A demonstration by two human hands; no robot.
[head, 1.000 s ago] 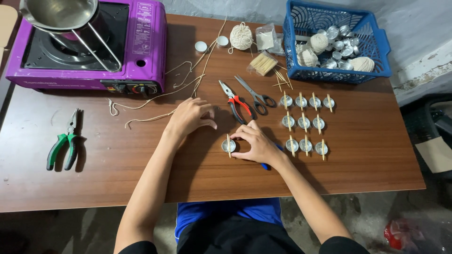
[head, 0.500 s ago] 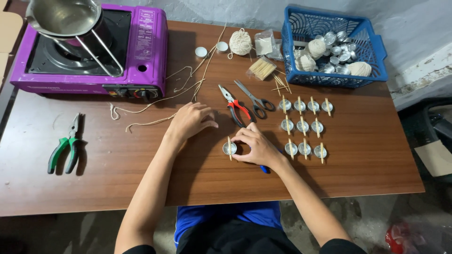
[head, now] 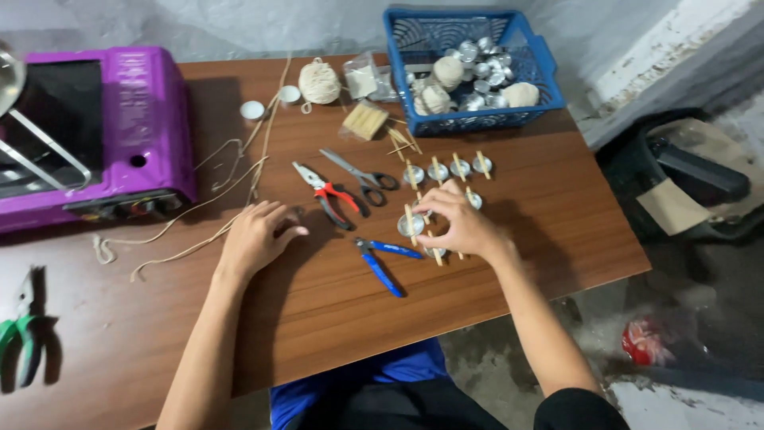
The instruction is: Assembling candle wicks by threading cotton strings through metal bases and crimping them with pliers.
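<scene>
My right hand (head: 460,223) pinches a small silver tealight cup (head: 411,224) with a wooden stick laid across it, among the lower cups of a grid. Above it a row of similar stick-topped cups (head: 447,168) lies on the brown table (head: 334,310). My left hand (head: 256,236) rests flat on the table, fingers spread, holding nothing. Blue-handled pliers (head: 382,259) lie between my hands. Red-handled pliers (head: 328,193) and grey scissors (head: 362,175) lie just beyond.
A purple portable stove (head: 119,127) stands at the far left with loose string (head: 239,175) beside it. A blue basket (head: 469,64) of cups and wax lumps sits at the back. Nearby are a string ball (head: 319,82) and green pliers (head: 22,334).
My right hand has carried the cup rightward into the grid of cups. The blue pliers under it are now uncovered. The view has shifted right and closer.
</scene>
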